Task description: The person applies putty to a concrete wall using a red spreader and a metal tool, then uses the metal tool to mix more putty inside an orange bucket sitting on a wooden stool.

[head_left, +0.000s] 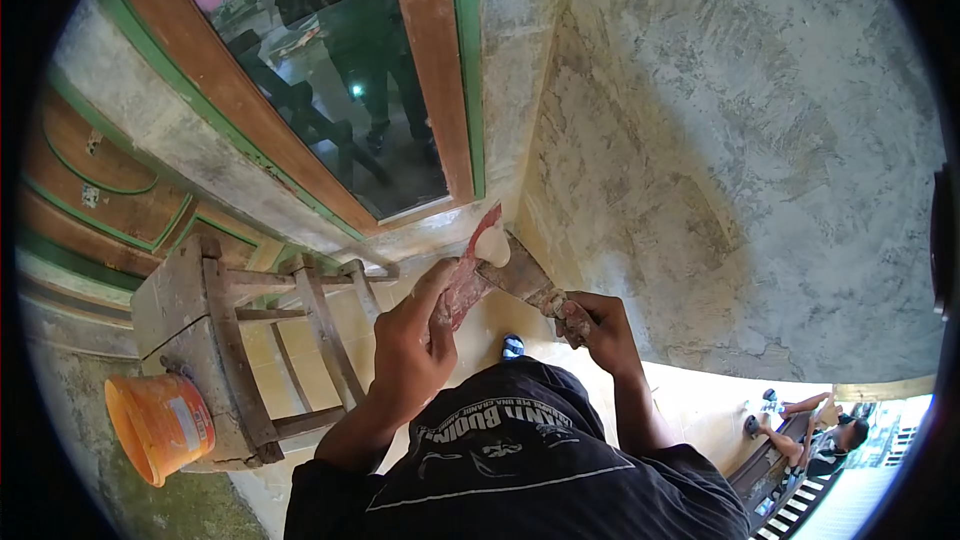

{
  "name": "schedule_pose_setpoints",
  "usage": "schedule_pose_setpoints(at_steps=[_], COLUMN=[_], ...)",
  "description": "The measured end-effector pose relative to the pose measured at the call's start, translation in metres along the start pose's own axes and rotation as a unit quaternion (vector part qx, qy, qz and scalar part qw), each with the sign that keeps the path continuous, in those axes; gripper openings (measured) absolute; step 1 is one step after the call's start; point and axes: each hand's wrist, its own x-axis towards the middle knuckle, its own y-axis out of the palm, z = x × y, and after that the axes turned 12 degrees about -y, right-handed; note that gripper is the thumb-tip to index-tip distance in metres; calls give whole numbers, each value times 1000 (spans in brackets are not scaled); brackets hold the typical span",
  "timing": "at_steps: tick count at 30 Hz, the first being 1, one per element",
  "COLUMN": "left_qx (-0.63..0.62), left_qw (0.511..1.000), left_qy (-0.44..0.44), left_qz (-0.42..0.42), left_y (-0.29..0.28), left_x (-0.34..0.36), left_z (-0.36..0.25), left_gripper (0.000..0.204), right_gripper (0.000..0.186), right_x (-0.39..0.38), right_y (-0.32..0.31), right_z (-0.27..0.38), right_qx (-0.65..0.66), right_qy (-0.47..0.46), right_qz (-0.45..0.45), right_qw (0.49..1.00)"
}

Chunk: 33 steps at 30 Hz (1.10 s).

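My left hand (412, 348) is closed around a flat red board (464, 298) smeared with pale residue. Toward its far end sits a lump of off-white putty (492, 246). My right hand (598, 328) grips the stained handle of a putty knife (522, 274), fingers wrapped round it. The knife's wide metal blade points left and meets the board just beside the putty. Both tools are in front of my chest, near the corner where the window wall joins the rough grey wall (720, 140).
A wooden structure with rungs (325, 325) stands at left, an orange bucket (160, 428) beside it. A glass window (330, 70) with a brown and green frame fills the upper left. At lower right a person (820, 435) sits on a dark bench.
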Motion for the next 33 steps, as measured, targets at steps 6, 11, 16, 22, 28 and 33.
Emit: schedule_pose_setpoints(at_steps=[6, 11, 16, 22, 28, 33], left_qx=[37, 12, -406, -563, -574, -592], left_qw=[991, 988, 869, 764, 732, 715], left_qy=[-93, -80, -277, -300, -331, -310], left_qz=[84, 134, 64, 93, 160, 207], left_y=[26, 47, 54, 70, 63, 52], left_x=[19, 34, 53, 58, 91, 121], left_z=[-13, 5, 32, 30, 29, 54], left_gripper=[42, 40, 28, 27, 30, 30], right_gripper=[44, 39, 32, 32, 32, 40], right_x=[16, 36, 51, 73, 92, 111], right_y=[-19, -24, -21, 9, 48, 77], right_z=[-9, -8, -24, -33, -42, -29], right_qx=[100, 159, 198, 180, 79, 133], right_qy=[2, -3, -95, -168, -182, -176], right_qz=[3, -17, -79, -153, -231, -301], right_qw=[995, 987, 972, 957, 952, 928])
